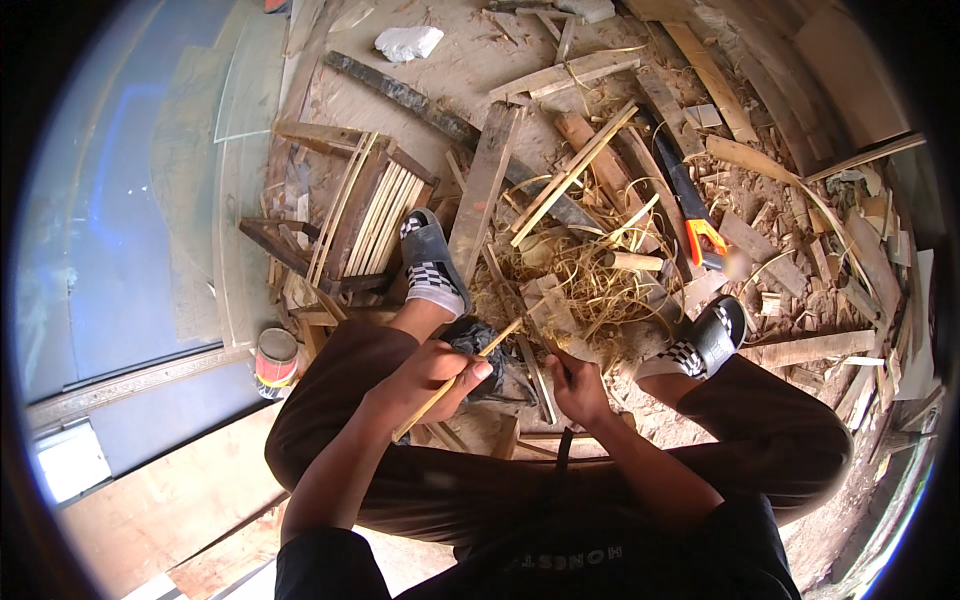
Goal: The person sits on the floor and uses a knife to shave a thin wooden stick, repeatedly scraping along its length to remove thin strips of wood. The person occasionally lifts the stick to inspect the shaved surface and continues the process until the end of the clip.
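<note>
My left hand point(428, 378) is closed round a thin, pale wooden strip point(500, 338), which slants up and to the right toward the space between my hands. To its right, my right hand point(580, 388) is closed with its fingers curled. Something narrow and dark seems to stick out above those fingers, but its kind is not clear. Beyond both hands lies a heap of curly wood shavings point(590, 285). A crumpled black plastic bag point(485, 350) sits just past my left hand.
A slatted wooden frame point(375, 205) stands at the left, near a paint-stained tin can point(277, 358). A saw with an orange handle point(706, 238) lies at the right among scrap planks point(485, 190). Blue-grey panels point(140, 220) line the far left; a white lump point(408, 43) lies at the back.
</note>
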A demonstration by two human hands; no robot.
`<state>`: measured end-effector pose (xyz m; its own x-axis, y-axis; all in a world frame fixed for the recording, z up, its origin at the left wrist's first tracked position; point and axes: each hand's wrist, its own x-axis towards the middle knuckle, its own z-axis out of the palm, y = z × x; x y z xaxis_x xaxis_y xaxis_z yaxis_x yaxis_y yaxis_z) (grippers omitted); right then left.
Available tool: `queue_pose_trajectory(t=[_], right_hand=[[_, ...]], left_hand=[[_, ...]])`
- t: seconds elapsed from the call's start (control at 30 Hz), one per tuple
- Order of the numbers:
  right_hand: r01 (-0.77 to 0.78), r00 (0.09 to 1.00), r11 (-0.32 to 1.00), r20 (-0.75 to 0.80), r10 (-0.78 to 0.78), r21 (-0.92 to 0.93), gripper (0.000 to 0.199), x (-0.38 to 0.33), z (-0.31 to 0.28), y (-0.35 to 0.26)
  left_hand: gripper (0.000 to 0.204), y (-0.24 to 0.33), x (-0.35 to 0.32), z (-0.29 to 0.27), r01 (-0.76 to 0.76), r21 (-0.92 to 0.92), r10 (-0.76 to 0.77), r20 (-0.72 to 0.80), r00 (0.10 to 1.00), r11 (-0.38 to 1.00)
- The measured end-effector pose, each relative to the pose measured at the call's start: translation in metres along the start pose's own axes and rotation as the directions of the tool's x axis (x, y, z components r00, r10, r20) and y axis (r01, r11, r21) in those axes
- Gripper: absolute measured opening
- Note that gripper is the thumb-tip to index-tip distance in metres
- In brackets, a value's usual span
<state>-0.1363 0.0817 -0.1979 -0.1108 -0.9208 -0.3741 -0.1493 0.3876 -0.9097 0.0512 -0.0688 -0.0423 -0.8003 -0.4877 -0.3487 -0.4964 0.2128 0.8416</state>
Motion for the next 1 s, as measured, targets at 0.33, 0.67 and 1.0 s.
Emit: queue_pose_trajectory(t=[0.33, 0.67, 1.0], right_hand=[[-0.041, 0.999, 0.999, -0.02, 0.041, 0.013, 0.043, -0.003, -0.002, 0.03], [-0.001, 0.989, 0.998, -0.148, -0.008, -0.061, 0.032, -0.001, 0.0, 0.042], [-0.226, 0.969, 0.974, -0.112, 0.222, -0.022, 0.032, -0.004, 0.007, 0.058]], left_hand=[[0.036, 0.011, 0.005, -0.004, -0.001, 0.13, -0.014, 0.113, 0.994, 0.992], [0.038, 0.022, 0.012, -0.004, 0.025, -0.016, -0.024, 0.039, 0.999, 1.0], [0.04, 0.004, 0.005, -0.001, 0.034, -0.088, -0.039, -0.056, 0.998, 0.996]])
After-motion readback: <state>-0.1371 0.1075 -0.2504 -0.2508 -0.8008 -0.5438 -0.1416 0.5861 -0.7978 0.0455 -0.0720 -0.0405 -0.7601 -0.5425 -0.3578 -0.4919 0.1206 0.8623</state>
